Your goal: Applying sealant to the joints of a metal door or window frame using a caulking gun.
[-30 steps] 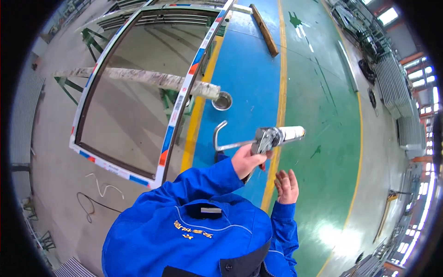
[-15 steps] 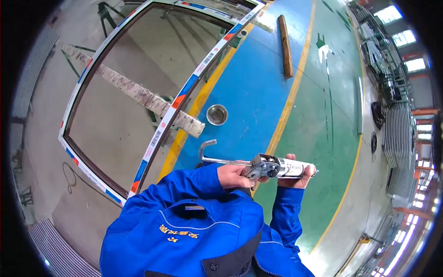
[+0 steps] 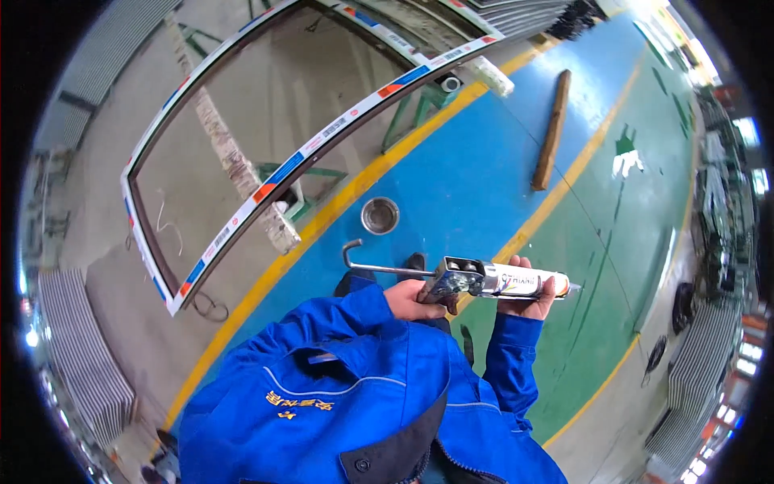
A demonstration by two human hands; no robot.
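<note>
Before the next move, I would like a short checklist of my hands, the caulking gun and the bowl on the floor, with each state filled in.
1. Left hand grips the caulking gun at its handle: ok.
2. Right hand supports the white cartridge toward its front: ok.
3. Nozzle points away from the body: ok, toward the right.
4. One hand is free: not ok, both are on the gun.
5. Trigger is not squeezed: cannot tell, the fingers partly hide it.
6. Metal bowl is apart from the feet: ok, it stands on the blue floor ahead of them.
</note>
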